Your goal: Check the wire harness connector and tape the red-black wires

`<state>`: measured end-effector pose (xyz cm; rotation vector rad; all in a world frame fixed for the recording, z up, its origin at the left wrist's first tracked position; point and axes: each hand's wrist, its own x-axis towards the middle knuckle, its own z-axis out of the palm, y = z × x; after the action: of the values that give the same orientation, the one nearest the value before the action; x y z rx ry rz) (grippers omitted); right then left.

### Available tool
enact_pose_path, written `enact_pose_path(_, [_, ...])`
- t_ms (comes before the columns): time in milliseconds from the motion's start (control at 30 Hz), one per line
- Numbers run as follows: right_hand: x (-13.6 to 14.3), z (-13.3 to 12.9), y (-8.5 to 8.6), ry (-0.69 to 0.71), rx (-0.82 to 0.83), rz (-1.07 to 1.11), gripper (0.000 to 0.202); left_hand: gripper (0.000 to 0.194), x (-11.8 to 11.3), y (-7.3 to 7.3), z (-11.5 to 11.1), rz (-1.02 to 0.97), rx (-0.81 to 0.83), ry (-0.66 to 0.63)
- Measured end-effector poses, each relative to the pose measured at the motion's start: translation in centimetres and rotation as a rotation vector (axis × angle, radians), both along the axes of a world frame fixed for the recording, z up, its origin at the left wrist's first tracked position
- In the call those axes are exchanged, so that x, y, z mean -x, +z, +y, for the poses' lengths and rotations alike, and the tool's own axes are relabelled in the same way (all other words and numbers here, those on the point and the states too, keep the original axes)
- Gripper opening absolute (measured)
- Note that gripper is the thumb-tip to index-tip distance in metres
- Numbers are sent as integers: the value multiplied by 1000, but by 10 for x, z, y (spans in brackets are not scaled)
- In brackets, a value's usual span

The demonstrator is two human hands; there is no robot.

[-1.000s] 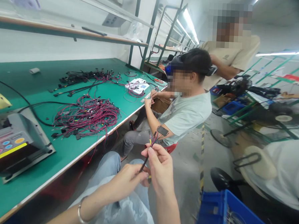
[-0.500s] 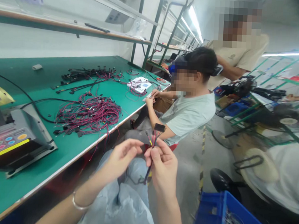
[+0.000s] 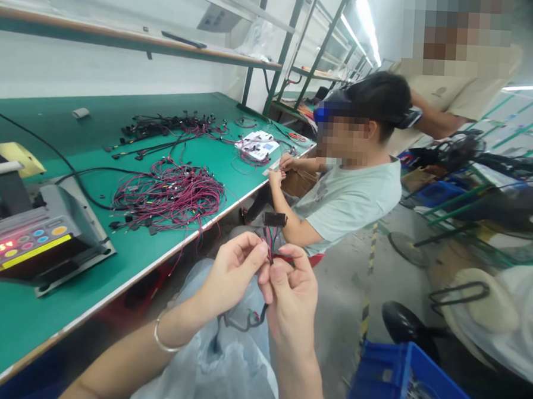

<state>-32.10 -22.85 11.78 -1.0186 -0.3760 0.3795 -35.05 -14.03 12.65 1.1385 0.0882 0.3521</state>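
Note:
A wire harness with a black connector (image 3: 275,219) at its upper end stands between my hands, above my lap. My right hand (image 3: 291,290) is closed on its dark cable, just below where thin coloured wires fan out to the connector. My left hand (image 3: 233,269) pinches at those thin wires from the left, thumb against forefinger; part of the wires is hidden by the fingertips. The cable's lower part (image 3: 244,324) curls down over my lap, with small coloured ends.
A green workbench (image 3: 155,271) runs along the left, bearing a heap of red and black wires (image 3: 171,191), black harnesses (image 3: 167,126) and a machine with a lit display (image 3: 36,235). A seated co-worker (image 3: 352,186) is ahead. A blue crate (image 3: 380,372) sits at lower right.
My left hand has moved right, from apart to pinching the thin wires. The connector has shifted slightly left and turned. The whole view has swung a little to the left.

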Motion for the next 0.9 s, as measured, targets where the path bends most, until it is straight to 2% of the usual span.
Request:
enact_pose_path(167, [1, 4, 0, 42, -108, 131, 16, 19, 0, 2, 0, 44, -47, 5])
enact_pose_path(433, [6, 8, -4, -69, -98, 132, 16, 14, 1, 4, 6, 51, -277, 191])
enact_pose_path(500, [8, 8, -4, -60, -102, 127, 15, 15, 2, 5, 6, 63, -230, 168])
enact_pose_path(600, [10, 9, -2, -10, -99, 126, 14, 19, 3, 6, 5, 74, -75, 107])
enact_pose_path(700, [10, 9, 3, 46, -114, 167, 15, 21, 3, 6, 3, 63, 20, 127])
enact_pose_path(800, [9, 7, 11, 145, -177, 278, 14, 20, 2, 9, 5, 67, 39, 131])
enact_pose_path(900, [6, 2, 18, 264, -298, 485, 9, 18, 1, 15, 9, 67, -13, 51])
